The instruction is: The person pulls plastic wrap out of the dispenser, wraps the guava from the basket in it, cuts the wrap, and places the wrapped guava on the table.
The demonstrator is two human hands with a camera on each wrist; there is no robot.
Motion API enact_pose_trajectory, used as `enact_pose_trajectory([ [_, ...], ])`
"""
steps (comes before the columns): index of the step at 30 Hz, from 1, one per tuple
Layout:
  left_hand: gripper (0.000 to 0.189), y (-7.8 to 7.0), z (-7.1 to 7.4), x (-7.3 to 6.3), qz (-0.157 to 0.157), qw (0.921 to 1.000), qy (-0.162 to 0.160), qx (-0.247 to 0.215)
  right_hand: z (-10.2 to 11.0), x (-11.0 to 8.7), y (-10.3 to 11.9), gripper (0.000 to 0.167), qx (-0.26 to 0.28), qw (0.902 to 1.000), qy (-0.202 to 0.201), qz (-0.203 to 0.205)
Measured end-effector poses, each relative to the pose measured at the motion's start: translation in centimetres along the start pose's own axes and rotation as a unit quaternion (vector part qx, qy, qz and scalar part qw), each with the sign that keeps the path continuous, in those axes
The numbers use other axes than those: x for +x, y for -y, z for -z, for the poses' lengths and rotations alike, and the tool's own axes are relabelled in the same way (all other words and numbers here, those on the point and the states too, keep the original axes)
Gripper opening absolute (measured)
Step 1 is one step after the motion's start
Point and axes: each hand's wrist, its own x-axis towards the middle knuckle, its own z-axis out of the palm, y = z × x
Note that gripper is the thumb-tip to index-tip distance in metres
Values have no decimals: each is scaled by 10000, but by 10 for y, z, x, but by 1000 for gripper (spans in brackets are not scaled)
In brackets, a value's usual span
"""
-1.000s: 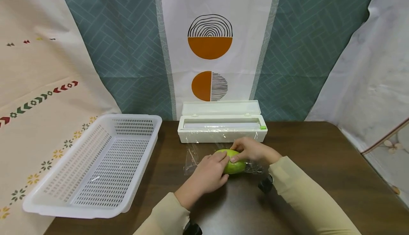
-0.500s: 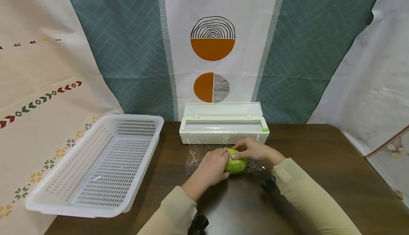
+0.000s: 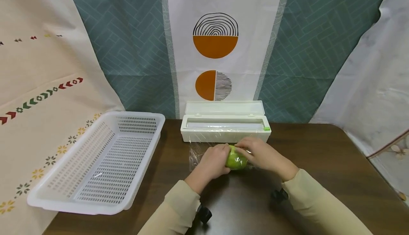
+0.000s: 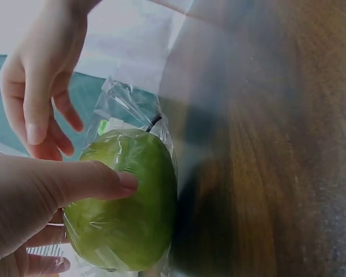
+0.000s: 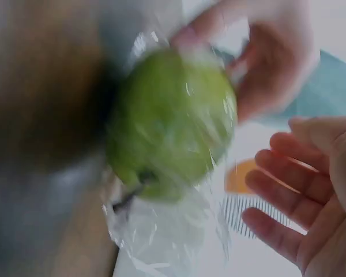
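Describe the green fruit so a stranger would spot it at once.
On the dark brown table, find the white box with its lid raised, near the far edge. Just in front of it, the left hand holds the fruit. It is the one rounded, bright green thing there, with a dark stem and clear film over its skin.

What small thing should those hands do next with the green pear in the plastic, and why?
I'd have the right hand fold the cling film over the stem: film sticks out loosely there, the left hand is gripping the green pear, and the right looks free, off the fruit.
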Motion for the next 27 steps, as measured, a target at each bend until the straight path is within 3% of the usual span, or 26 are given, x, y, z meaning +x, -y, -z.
enact_pose_trajectory([
  [2,55,2,0,3,24,10000,54,-26,-3,-4,7,25,-555,9983,18,166],
  [6,55,3,0,7,114,9997,202,-108,-12,-9,8,41,-947,9952,231,74],
  [17,77,3,-7,19,309,9976,555,292,-29,-3,-5,66,-579,9969,183,-504],
  [24,80,1,-19,22,182,9957,93,903,-35,2,-11,72,-84,9984,104,-553],
  [27,77,1,-24,23,137,9954,-28,946,-38,2,-12,76,-54,9984,92,-554],
])
